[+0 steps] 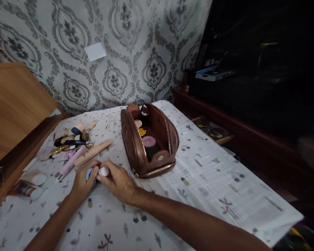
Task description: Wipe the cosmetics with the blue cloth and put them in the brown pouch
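Held a small blue thing (88, 174) in the closed fingers of the left hand (83, 179) and pinched a small white thing (104, 171) with the fingers of the right hand (120, 183), close together by the counter (211, 195). Had the open brown leather bag (131, 139) near the right hand and the makeup pile (77, 142) past the left hand.
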### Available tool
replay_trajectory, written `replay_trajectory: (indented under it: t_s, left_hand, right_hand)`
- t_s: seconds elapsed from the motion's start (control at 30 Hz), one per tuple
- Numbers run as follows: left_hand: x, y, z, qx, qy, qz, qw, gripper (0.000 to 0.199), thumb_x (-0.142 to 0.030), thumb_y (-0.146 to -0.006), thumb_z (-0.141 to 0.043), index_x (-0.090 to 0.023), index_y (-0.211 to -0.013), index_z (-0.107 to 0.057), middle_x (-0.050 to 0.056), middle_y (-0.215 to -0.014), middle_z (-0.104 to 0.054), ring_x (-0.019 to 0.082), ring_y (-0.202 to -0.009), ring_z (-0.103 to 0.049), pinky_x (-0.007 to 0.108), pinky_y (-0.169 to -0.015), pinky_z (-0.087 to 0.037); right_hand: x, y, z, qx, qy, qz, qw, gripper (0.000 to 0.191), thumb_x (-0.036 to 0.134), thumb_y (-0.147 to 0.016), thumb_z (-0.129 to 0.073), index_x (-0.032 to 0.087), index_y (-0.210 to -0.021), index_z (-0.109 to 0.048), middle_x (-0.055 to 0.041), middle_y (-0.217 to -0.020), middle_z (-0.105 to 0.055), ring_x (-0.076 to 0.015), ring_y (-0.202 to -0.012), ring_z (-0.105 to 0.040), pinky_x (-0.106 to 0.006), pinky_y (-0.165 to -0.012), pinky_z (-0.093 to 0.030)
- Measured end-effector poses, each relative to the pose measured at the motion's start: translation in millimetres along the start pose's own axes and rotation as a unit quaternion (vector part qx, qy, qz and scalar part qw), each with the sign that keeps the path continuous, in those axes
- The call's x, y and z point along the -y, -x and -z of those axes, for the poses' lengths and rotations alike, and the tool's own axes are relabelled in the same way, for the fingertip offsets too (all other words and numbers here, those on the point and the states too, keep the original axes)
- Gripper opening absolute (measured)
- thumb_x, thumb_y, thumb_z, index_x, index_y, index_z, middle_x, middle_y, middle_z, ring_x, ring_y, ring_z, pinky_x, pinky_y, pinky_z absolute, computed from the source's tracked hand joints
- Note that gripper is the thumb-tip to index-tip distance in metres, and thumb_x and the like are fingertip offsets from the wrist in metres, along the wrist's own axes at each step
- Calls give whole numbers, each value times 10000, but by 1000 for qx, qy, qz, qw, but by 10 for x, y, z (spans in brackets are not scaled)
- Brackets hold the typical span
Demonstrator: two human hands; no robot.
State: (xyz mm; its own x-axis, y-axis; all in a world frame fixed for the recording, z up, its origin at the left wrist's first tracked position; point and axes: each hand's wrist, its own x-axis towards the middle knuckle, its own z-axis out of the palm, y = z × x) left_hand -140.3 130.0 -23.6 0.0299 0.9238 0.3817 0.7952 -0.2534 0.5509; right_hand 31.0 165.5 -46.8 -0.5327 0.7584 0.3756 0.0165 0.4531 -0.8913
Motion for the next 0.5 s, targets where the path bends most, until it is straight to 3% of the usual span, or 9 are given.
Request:
replay_trajectory:
  t_s: [0.27,0.5]
  left_hand:
    - [161,75,-55,-52,43,64,996,436,-491,-959,-401,-176,-758,-624,37,-702,-644,196,-690,-581,317,-676,-471]
    - [197,88,-67,-86,61,82,991,426,-531,-942,-440,-192,-741,-601,33,-701,-619,197,-719,-565,324,-732,-473]
  right_hand:
    - [-63,-6,-31,-6,-19,-31,999,163,354,-967,-478,223,-1043,-539,5,-804,-614,-170,-702,-583,-259,-657,-433]
    - [-125,-48,-86,9,-89,-83,993,280,488,-903,-553,229,-992,-498,37,-696,-553,-160,-612,-557,-247,-566,-411]
